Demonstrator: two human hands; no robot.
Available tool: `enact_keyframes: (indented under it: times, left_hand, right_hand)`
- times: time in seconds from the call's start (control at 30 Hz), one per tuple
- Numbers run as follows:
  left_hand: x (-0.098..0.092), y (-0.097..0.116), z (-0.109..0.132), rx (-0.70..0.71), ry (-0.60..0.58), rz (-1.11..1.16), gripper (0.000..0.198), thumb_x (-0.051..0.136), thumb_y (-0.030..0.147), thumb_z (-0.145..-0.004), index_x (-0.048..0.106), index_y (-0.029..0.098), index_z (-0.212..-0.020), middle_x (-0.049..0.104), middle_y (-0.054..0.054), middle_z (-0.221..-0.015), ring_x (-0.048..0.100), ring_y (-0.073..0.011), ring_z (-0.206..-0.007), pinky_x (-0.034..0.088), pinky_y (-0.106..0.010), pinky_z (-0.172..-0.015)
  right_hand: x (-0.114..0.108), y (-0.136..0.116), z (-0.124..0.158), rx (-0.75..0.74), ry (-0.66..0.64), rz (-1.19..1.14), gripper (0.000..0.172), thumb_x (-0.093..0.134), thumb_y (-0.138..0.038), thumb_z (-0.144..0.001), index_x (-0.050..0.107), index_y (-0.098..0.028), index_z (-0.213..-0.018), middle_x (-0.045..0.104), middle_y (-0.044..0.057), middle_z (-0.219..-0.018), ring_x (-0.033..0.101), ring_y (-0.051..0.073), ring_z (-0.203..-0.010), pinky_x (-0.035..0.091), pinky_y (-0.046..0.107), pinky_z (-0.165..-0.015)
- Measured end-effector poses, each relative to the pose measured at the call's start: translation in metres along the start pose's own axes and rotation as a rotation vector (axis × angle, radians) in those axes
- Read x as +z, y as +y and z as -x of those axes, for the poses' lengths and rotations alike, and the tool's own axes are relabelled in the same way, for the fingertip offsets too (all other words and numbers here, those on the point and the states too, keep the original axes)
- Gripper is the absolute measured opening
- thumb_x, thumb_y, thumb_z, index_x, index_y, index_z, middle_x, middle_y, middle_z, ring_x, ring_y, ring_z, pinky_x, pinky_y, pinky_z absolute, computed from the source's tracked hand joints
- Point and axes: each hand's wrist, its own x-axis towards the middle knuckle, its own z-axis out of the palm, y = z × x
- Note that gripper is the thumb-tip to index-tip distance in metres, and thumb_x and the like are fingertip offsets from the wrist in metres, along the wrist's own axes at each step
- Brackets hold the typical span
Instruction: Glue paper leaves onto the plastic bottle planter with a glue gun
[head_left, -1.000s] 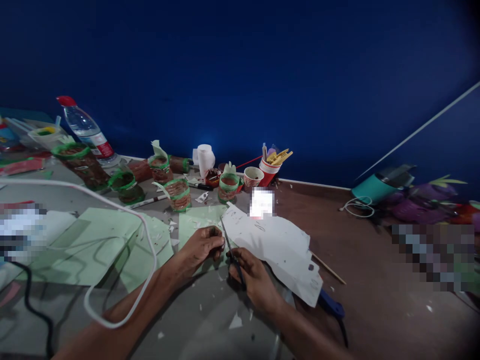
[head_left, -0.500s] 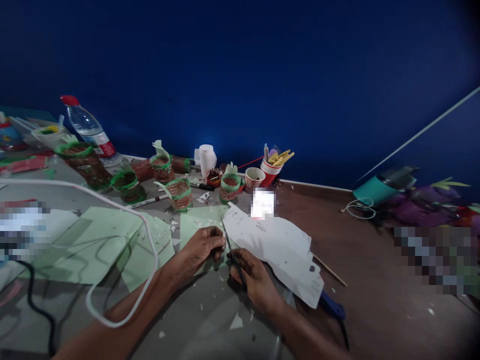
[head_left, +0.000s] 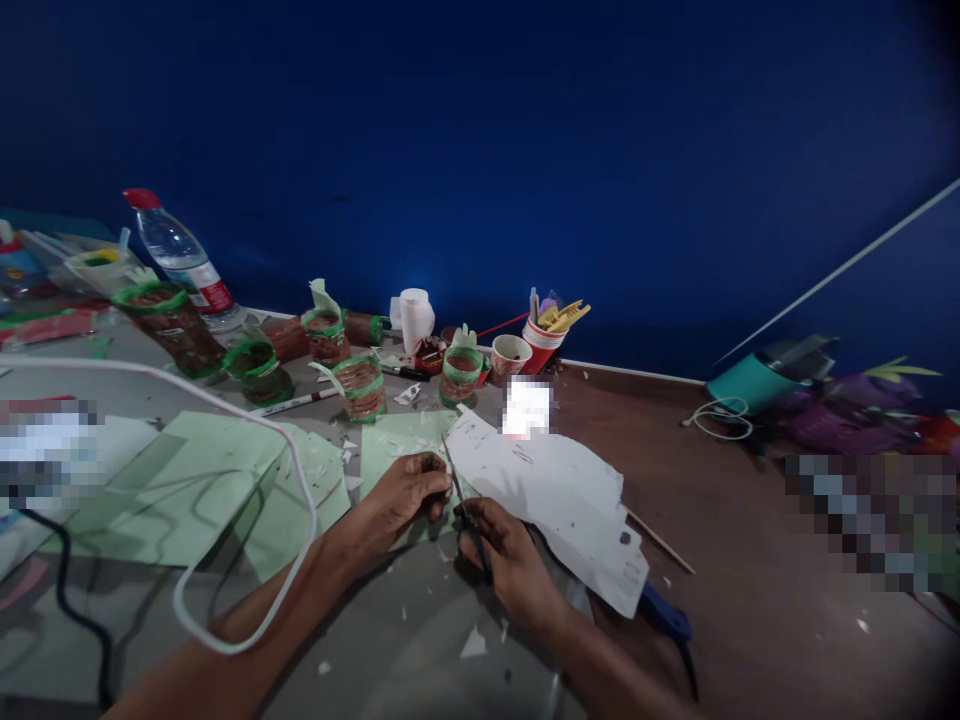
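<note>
My right hand [head_left: 504,560] is closed round the handles of dark scissors [head_left: 459,487], whose blades point up and away. Close to the blades, my left hand [head_left: 409,495] pinches a small pale piece [head_left: 448,488], probably paper, mostly hidden by the fingers. Just right of the blades lies a large cut white sheet [head_left: 555,490] with small drawn marks. Beneath my hands is a light green sheet [head_left: 382,440] sprinkled with white scraps.
A white cable [head_left: 304,470] loops above my left forearm. Brown cups with green rims [head_left: 358,388] stand along the back, near a tilted bottle [head_left: 180,255] and a red cup of tools [head_left: 541,345]. A blue-handled tool [head_left: 667,612] and wooden stick [head_left: 660,540] lie at right.
Both hands stay in nearly the same place, the left still pinching and the right still on the scissors. The view has shifted very slightly.
</note>
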Motion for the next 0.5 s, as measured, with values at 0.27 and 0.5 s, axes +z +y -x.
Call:
enact_keyframes:
  times: [0.27,0.5]
  left_hand:
    - [-0.002,-0.001,0.0,0.019,-0.021,-0.011,0.017,0.067,0.029,-0.064,0.056,0.016,-0.064,0.053,0.002,-0.052,0.046,-0.0083,-0.043,0.031,-0.023,-0.048]
    - [-0.006,-0.004,-0.002,0.014,-0.018,-0.057,0.015,0.067,0.027,-0.066,0.056,0.016,-0.065,0.054,0.002,-0.051,0.046,-0.0085,-0.043,0.032,-0.023,-0.048]
  right_hand:
    - [-0.001,-0.004,0.001,0.009,-0.016,0.069,0.015,0.056,-0.029,-0.08,0.057,-0.018,-0.091,0.042,-0.005,-0.063,0.033,0.01,-0.056,0.027,0.024,-0.052]
    - [0.001,-0.011,0.001,0.065,-0.013,0.04,0.019,0.063,-0.036,-0.077,0.058,-0.019,-0.083,0.044,-0.005,-0.062,0.034,0.01,-0.056,0.028,0.025,-0.052]
